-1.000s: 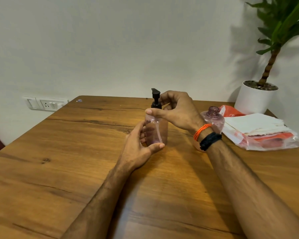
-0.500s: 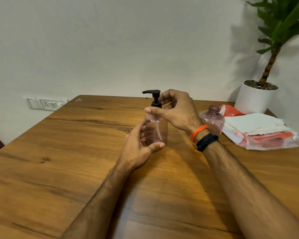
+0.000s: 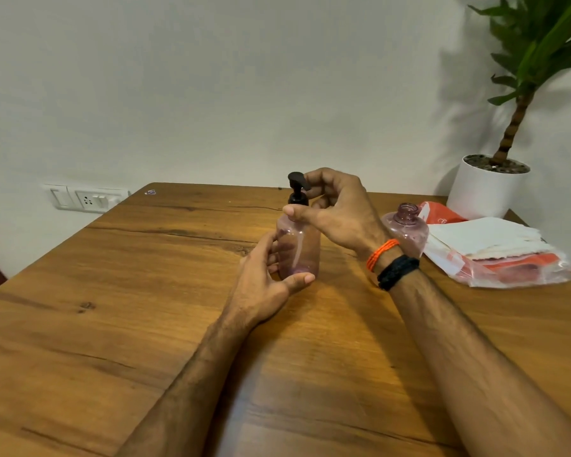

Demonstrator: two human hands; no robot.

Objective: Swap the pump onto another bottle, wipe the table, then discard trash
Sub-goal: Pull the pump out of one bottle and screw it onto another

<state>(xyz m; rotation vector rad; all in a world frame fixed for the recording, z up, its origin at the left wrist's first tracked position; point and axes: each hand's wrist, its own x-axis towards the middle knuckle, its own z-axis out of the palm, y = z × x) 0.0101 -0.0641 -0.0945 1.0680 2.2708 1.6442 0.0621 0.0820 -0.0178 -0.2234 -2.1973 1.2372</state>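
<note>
A clear pink bottle (image 3: 300, 249) stands upright mid-table with a black pump (image 3: 298, 189) on its neck. My left hand (image 3: 267, 281) wraps around the lower part of this bottle, thumb across the front. My right hand (image 3: 338, 209) curls over the top, its thumb and fingers around the pump's collar. A second pink bottle (image 3: 407, 229) with an open neck stands behind my right wrist, partly hidden by it.
At the right lie a clear plastic bag with orange contents (image 3: 515, 270) and white paper sheets (image 3: 485, 237) on top. A white pot with a plant (image 3: 487, 189) stands at the table's far right corner. A wall socket (image 3: 86, 199) sits left of the wooden table (image 3: 112, 308).
The pump head has turned: its nozzle pointed away, then left, and now points toward me. My right hand has rotated with it. The left hand and bottle stayed still.
</note>
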